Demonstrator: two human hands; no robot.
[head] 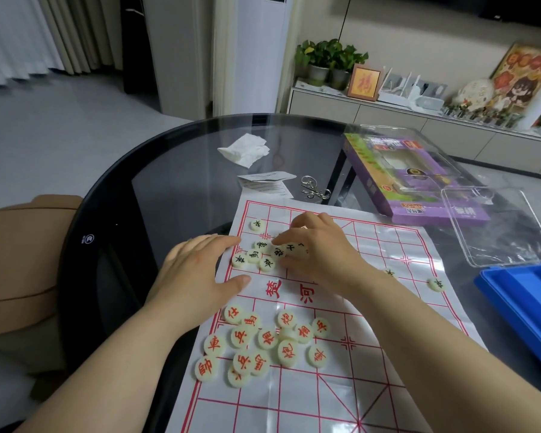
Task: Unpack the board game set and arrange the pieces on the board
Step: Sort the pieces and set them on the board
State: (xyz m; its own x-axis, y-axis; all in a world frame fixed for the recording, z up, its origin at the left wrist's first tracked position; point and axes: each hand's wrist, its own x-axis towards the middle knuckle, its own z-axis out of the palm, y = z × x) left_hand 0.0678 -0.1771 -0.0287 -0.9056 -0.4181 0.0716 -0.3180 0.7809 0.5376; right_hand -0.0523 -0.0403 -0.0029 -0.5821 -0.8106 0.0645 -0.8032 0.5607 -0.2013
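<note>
Red-lettered pieces (256, 342) lie heaped nearside on the board (310, 401). Left hand (197, 270) lies flat on its edge; right hand (319, 251) seems to pinch a black piece (277, 253) beyond. Dragging could slide the sheet, scattering heaps.

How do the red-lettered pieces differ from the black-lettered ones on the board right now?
The red-lettered pieces lie bunched on the near half, untouched; the black-lettered pieces sit on the far half, between the left hand and right hand. The reds form one cluster; some blacks lie scattered apart. Both are pale round discs.
</note>
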